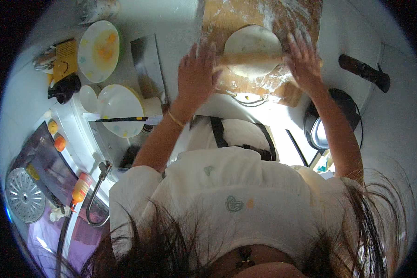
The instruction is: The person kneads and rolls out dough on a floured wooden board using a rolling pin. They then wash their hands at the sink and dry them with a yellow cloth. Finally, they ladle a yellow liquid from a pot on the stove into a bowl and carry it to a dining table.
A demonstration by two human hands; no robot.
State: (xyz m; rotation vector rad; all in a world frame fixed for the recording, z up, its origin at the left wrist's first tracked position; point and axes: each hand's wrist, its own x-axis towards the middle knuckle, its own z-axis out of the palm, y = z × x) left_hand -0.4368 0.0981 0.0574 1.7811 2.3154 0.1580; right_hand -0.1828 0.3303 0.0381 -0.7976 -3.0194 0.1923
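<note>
A round flat sheet of pale dough lies on a floured wooden board. Across its lower part runs a wooden rolling pin, blurred. My left hand is at the pin's left end, palm down, with the fingers stretched forward. At the right end, my right hand rests palm down, its fingers spread and somewhat blurred. The tip of the pin shows just beyond it. Neither hand has its fingers closed round the pin. White flour is scattered on the board about the dough.
Left of the board lies a cleaver, near a bowl with orange residue and a white bowl with black chopsticks across it. A dark-handled object and a black round pan-like object are on the right. A faucet stands lower left.
</note>
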